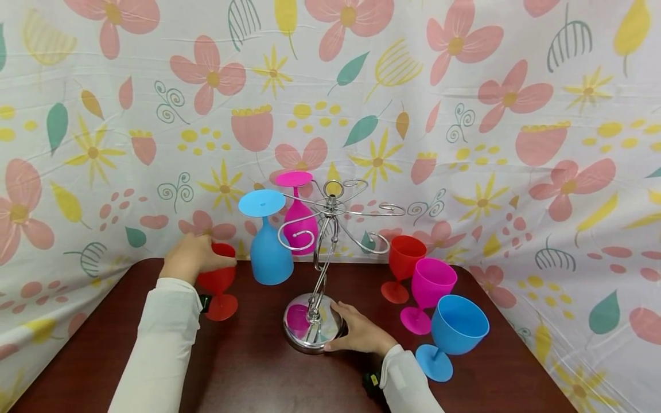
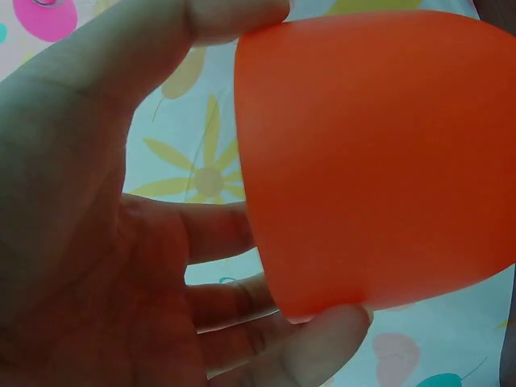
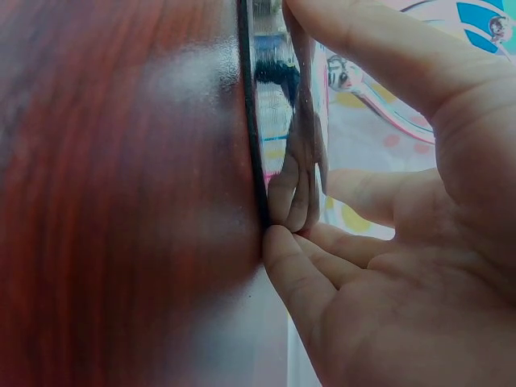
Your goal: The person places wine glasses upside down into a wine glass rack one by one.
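At the left of the table my left hand (image 1: pixel 189 257) grips an upright red plastic goblet (image 1: pixel 218 279) by its bowl near the rim. In the left wrist view the thumb and fingers lie on opposite sides of the red bowl (image 2: pixel 379 161). My right hand (image 1: pixel 361 331) holds the round chrome base (image 1: pixel 310 338) of a metal goblet rack (image 1: pixel 330 209) with curled wire arms. The right wrist view shows thumb and fingers (image 3: pixel 294 274) along the base's edge. A blue goblet (image 1: pixel 271 255) and a pink goblet (image 1: pixel 300 226) hang upside down on the rack's left side.
On the right of the dark wooden table (image 1: pixel 248 367) stand another red goblet (image 1: pixel 407 256), a pink goblet (image 1: pixel 432 283) and a blue goblet (image 1: pixel 459 326), all upright in a slanting row. A flower-patterned cloth (image 1: pixel 330 86) hangs behind the table and along its sides.
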Available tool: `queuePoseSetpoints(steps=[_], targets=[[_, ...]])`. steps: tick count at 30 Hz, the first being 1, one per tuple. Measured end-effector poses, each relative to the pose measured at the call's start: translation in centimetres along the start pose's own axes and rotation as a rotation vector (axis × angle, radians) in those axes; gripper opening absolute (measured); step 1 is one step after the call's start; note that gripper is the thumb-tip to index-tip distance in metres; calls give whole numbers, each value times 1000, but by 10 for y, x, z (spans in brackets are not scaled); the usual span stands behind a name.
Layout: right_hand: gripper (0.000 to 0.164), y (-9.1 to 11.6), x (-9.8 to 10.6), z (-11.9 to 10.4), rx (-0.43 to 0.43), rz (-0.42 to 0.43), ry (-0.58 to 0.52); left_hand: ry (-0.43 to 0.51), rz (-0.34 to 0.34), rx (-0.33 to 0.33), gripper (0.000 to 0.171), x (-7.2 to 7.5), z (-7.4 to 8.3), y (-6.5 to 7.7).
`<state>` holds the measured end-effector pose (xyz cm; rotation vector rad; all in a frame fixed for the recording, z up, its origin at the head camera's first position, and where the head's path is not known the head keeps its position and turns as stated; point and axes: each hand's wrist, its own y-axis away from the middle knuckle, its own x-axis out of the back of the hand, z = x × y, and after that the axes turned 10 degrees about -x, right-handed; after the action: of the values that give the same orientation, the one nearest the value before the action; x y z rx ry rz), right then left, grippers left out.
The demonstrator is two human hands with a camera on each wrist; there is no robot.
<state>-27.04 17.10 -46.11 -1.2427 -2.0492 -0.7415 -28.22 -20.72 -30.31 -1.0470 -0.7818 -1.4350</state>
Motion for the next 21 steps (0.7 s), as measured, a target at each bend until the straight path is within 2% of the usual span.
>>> queuePoseSetpoints(steps=[6,14,18,21], targets=[[102,-1,0,2,-1,0,5,71,10,-50,88,2,-6,15],[102,-1,1,2,-4,-3,-8,100,-31,-71,85,9,-20,54],[103,-1,-1,3,3,4,1,146,-15,-127,82,6,-25,72],[103,0,0,4,7,8,1,197,24,-207,78,2,-26,81]])
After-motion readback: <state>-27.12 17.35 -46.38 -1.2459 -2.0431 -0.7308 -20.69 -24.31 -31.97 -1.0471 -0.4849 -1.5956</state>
